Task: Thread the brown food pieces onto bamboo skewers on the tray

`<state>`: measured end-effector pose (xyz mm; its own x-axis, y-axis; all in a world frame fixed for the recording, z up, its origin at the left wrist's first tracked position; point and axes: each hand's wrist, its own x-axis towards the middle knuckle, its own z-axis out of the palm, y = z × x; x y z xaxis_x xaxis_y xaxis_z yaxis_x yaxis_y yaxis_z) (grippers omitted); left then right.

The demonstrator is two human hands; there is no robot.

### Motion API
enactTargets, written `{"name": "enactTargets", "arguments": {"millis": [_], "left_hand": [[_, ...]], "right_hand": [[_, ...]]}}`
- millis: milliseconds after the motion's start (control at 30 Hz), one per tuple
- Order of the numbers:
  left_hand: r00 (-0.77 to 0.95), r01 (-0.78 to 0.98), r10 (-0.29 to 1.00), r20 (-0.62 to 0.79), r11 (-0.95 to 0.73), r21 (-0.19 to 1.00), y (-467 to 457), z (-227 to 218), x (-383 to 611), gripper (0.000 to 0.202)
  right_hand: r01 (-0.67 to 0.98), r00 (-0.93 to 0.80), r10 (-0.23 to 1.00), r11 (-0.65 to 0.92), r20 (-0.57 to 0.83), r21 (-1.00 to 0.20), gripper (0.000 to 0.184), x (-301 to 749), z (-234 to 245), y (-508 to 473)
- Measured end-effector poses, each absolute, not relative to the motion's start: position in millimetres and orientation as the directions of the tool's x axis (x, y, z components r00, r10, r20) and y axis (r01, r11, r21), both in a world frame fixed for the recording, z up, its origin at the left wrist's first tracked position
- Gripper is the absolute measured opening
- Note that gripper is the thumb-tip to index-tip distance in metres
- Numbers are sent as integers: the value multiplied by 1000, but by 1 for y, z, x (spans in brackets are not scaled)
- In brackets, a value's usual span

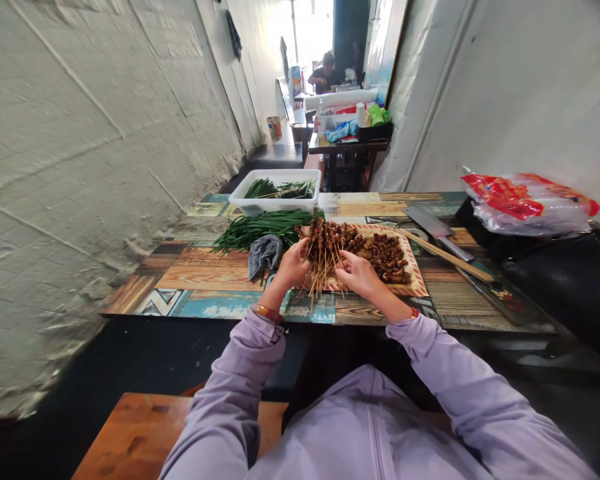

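Meat skewers [330, 233], brown and glossy, lie fanned out on a red-and-white striped tray [416, 263], their bare stick ends pointing toward me. My left hand [294, 265] is closed at the left side of the sticks. From the right, my right hand [359, 272] grips sticks of the same bunch between thumb and fingers. How many sticks each hand holds is hidden. Loose pieces of dark meat [387, 259] are heaped on the tray's right part. A grey cloth [264, 257] lies just left of my left hand.
Long green chives [260, 230] lie behind the cloth. A white tub [275, 200] holds more greens. To the right are bare bamboo sticks [445, 257], a cleaver [429, 221], and a red-and-clear plastic bag [530, 203]. Another person [325, 75] sits far back.
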<state>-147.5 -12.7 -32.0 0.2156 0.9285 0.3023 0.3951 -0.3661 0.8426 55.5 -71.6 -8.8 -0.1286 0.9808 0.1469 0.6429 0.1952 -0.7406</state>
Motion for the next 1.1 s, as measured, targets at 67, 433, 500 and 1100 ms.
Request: {"name": "enactTargets", "arguments": {"millis": [67,433,500,1100], "left_hand": [[266,317,916,299,-376,871,-8,-31,-148,73],[202,525,942,269,-335,782,-47,-25,-142,58],[198,564,940,279,-342,752,-48,-21,-141,55],[113,657,964,240,-253,710,-30,-15,-140,63]], "right_hand": [[609,-139,980,199,144,-768,55,60,-11,-72],[611,-139,973,232,185,-757,51,66,-17,-70],[617,-133,973,231,189,-753,50,63,-13,-68],[635,-146,982,183,116,-750,52,82,-11,-63]]}}
